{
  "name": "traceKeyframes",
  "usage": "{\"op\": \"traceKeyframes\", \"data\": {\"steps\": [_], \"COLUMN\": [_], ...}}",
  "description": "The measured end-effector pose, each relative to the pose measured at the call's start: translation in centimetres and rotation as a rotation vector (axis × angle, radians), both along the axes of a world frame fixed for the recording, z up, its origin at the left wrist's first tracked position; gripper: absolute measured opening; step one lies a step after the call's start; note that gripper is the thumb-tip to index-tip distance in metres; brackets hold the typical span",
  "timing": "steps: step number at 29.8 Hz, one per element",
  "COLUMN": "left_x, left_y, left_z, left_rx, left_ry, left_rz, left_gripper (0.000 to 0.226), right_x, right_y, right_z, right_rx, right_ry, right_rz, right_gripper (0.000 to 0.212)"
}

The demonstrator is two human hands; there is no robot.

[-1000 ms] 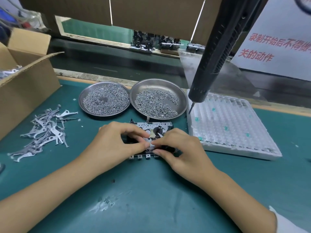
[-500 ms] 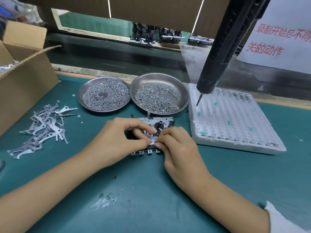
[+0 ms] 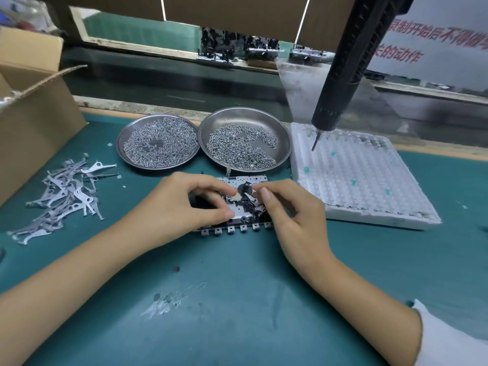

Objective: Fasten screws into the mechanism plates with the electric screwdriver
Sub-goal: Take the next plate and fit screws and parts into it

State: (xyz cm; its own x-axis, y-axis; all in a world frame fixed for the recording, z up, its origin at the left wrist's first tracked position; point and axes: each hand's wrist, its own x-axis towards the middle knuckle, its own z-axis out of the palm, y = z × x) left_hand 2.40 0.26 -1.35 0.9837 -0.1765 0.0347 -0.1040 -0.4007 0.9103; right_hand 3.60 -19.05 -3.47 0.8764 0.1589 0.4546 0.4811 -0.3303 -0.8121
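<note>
Fingers (image 3: 211, 199) of both hands curled on mechanism plate (image 3: 245, 204), apparently pinching small parts; screwdriver (image 3: 340, 75) hangs clear.

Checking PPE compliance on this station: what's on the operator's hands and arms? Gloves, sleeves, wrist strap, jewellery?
No gloves: the left hand and right hand are bare, as are both forearms. No rings, watch or wrist strap visible. The only clothing in view is a white sleeve edge on the right arm, ending near the elbow. The left arm shows no sleeve within the frame.
</note>
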Motion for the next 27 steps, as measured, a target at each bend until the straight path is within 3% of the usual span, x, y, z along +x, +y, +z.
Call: {"op": "traceKeyframes", "data": {"steps": [6, 10, 12, 14, 16, 18, 27], "left_x": [0.0, 0.6, 1.3, 2.1, 2.9, 3.5, 5.1], "left_y": [0.3, 1.0, 2.4, 4.1, 5.5, 6.0, 6.1], "left_z": [0.2, 0.5, 0.9, 0.8, 0.4, 0.2, 0.7], "left_rx": [0.078, 0.073, 0.195, 0.491, 0.76, 0.842, 0.748], "left_ry": [-0.119, -0.251, -0.395, -0.469, -0.333, -0.192, -0.2], "left_rz": [0.019, 0.195, 0.387, 0.507, 0.515, 0.501, 0.573], "left_gripper": [0.034, 0.018, 0.014, 0.019, 0.029, 0.031, 0.003], "right_x": [-0.1, -0.3, -0.3, -0.3, -0.3, -0.3, -0.2], "right_y": [0.2, -0.1, -0.1, -0.1, -0.1, -0.1, -0.1], "right_z": [0.1, -0.1, -0.1, -0.3, -0.4, -0.3, -0.4], "right_rx": [0.036, 0.041, 0.05, 0.051, 0.045, 0.04, 0.039], "right_ry": [-0.063, -0.075, -0.08, -0.079, -0.077, -0.08, -0.102], "right_rz": [-0.018, -0.018, -0.016, -0.011, -0.004, -0.001, -0.002], "right_gripper": [0.017, 0.016, 0.016, 0.016, 0.016, 0.017, 0.015]}}
